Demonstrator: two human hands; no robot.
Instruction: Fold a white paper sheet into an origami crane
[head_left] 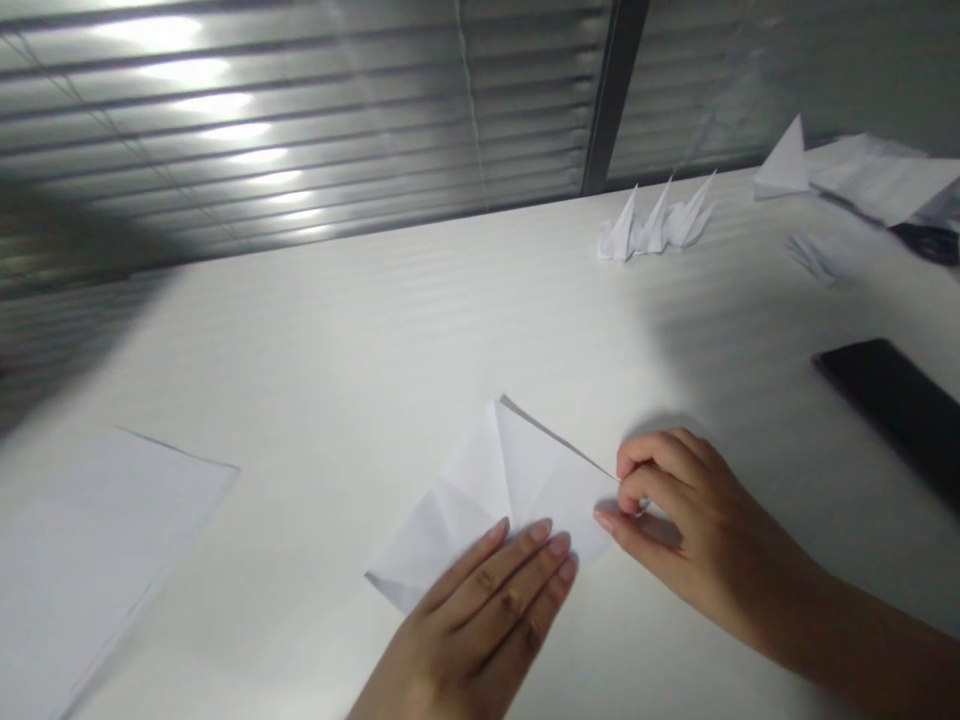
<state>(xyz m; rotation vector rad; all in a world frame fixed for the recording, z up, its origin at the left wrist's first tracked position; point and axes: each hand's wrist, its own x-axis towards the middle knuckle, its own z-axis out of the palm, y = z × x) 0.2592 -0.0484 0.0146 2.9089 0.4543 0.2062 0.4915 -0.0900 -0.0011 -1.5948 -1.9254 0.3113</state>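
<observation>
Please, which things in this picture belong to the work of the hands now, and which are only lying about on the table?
In use:
left hand, pressing the folded paper flat
right hand, pinching its corner

Lying about:
paper cranes
paper triangle
flat sheet
paper pile
black phone
white table

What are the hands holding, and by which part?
Right hand pinches the folded white paper at its right corner; left hand lies flat on it.
</observation>
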